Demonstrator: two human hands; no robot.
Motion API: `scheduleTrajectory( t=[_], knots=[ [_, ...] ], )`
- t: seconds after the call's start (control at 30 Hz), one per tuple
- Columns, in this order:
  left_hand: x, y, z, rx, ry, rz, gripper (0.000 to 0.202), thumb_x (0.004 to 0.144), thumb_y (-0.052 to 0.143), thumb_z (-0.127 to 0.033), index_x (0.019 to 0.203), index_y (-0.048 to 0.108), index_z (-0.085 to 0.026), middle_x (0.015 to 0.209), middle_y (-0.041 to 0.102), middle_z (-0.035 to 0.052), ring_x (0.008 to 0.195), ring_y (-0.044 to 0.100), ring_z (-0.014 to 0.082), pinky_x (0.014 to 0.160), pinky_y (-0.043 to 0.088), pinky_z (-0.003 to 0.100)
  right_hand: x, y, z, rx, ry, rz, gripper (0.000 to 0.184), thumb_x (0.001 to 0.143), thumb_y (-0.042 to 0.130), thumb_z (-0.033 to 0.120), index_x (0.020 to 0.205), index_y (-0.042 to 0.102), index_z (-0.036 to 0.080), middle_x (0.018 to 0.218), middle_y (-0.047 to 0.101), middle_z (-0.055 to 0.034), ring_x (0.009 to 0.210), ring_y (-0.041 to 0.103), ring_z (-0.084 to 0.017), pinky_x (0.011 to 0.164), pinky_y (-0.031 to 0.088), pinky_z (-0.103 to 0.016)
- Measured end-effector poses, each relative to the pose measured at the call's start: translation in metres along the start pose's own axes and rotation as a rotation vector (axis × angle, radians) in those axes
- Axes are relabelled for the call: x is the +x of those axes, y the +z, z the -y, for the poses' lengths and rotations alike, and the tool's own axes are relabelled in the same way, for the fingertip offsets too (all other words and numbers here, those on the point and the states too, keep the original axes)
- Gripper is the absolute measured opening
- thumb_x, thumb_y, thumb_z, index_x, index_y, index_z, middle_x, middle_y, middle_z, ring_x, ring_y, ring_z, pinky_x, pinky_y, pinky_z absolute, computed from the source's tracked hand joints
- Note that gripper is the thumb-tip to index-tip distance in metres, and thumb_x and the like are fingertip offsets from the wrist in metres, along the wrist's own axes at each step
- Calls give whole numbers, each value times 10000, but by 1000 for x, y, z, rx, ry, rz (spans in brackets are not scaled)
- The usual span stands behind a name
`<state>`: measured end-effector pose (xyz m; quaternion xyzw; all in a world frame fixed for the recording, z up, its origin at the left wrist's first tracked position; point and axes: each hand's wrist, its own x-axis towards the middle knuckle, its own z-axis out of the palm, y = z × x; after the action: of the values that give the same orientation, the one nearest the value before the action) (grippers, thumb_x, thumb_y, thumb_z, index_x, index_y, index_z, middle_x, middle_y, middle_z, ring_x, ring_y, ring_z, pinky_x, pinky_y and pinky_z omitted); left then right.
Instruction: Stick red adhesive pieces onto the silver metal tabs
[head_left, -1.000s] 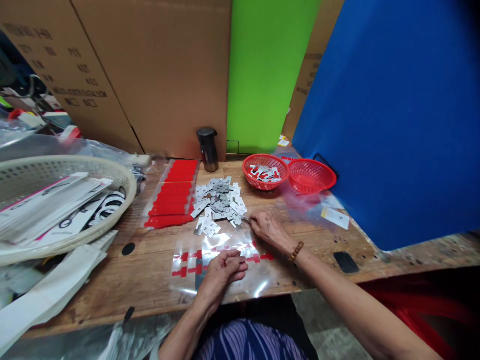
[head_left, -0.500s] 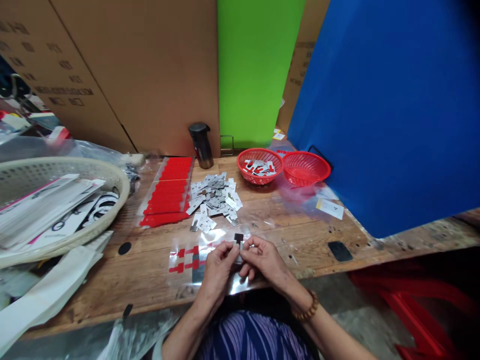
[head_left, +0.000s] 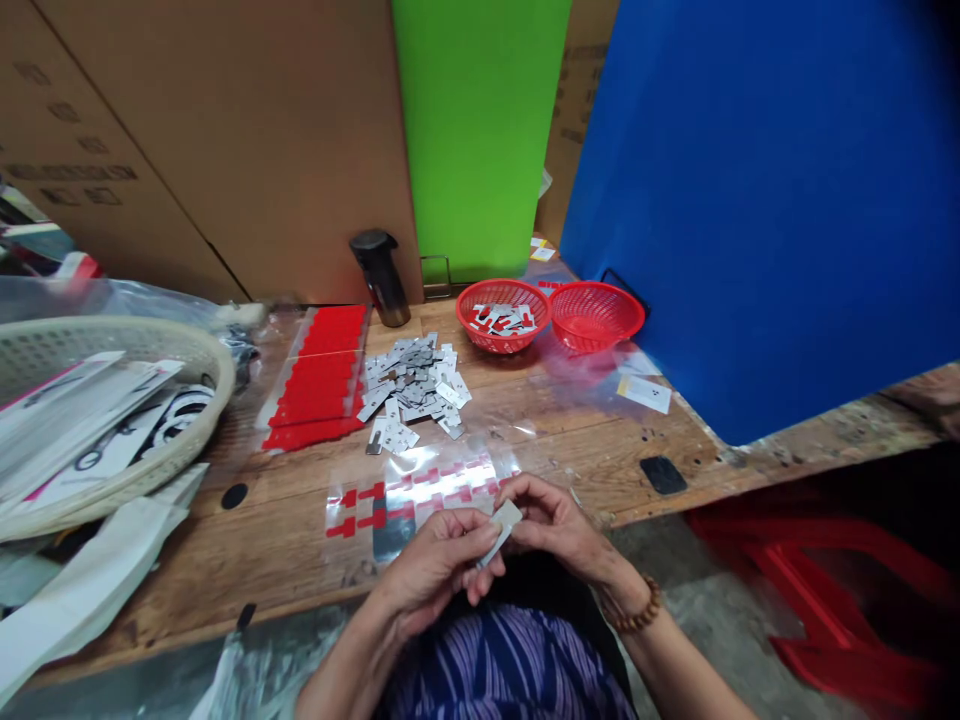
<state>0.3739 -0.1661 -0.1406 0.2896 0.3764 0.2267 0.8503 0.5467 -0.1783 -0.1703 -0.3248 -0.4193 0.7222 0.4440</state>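
Note:
A small flat silvery metal plate is pinched in my left hand, closed with the thumb on top. My right hand has its fingers closed at the plate's right edge, touching it; its fingertips are partly hidden. Just beyond both hands lies a clear plastic sheet bearing rows of red T-shaped stickers. Farther off is a loose pile of similar metal plates. To the left of that pile, a stack of red sticker sheets rests on the wooden table.
Two red baskets stand at the back; the left one holds plates with red stickers. A dark tumbler is by the cardboard. At left sits a cream basket of printed cards. A blue board leans at right.
The plate has been turned from upright to tilted, and both hands have come slightly lower, off the sticker sheet. The whole view has shifted a little.

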Motion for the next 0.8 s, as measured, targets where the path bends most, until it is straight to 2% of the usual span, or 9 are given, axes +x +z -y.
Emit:
scheduleTrajectory(
  t=[0.1,0.17,0.3,0.37,0.43,0.5,0.57,0.67,0.8],
  knots=[
    [2,1,5,-38,-55,-2,242,671,709,-308,688,592,-97,538,611,21,353,484,36,324,342,115,-8,0,-5,-97,-125,-47,257,712,680,346,891,582,190,755,522,10,669,486,-103,617,400,-223],
    [3,2,8,-57,-75,-15,243,657,720,-305,673,594,-98,531,610,21,343,475,33,318,334,117,-14,0,-7,-153,-145,-106,251,714,665,378,873,590,198,771,524,-2,684,489,-120,621,403,-235],
    [3,4,9,-67,-68,-70,214,642,736,-264,686,621,-90,589,630,32,398,507,28,379,389,113,-22,2,-10,-159,-50,-176,226,764,610,358,943,558,230,765,559,-4,676,543,-138,645,444,-263],
    [4,2,7,-56,-41,-99,209,636,742,-246,708,628,-87,620,639,38,428,521,29,413,415,113,-22,1,-11,-153,1,-206,305,755,621,326,1028,519,238,807,568,-6,686,562,-137,662,461,-271],
    [6,-2,6,-38,-6,-149,215,631,745,-246,709,618,-90,615,638,33,418,513,28,407,417,114,-19,-2,-10,-211,11,-296,390,736,636,313,1087,486,233,848,557,-9,679,558,-128,646,466,-265],
    [10,-6,5,-7,44,-230,228,632,741,-262,699,600,-96,601,635,23,396,505,27,389,409,115,-13,-8,-6,-380,-17,-425,347,755,610,318,1068,500,217,837,552,-15,664,544,-127,625,457,-261],
    [14,-10,4,36,105,-295,241,649,725,-291,701,587,-100,603,639,18,382,507,28,385,411,119,-7,-14,-2,-634,-73,-521,202,802,548,299,978,546,199,819,563,-28,694,540,-143,657,446,-276],
    [21,-17,4,121,174,-319,267,677,691,-338,697,573,-99,568,635,15,355,510,37,371,406,128,1,-18,3,-969,-149,-515,108,832,487,222,889,575,193,871,576,-47,802,540,-171,748,420,-302],
    [29,-20,4,177,212,-347,323,652,698,-376,757,577,-95,583,648,23,363,544,67,365,425,151,10,-19,-2,-1182,-186,-471,116,833,463,187,876,571,191,867,571,-53,811,532,-175,760,407,-300]
  ],
)
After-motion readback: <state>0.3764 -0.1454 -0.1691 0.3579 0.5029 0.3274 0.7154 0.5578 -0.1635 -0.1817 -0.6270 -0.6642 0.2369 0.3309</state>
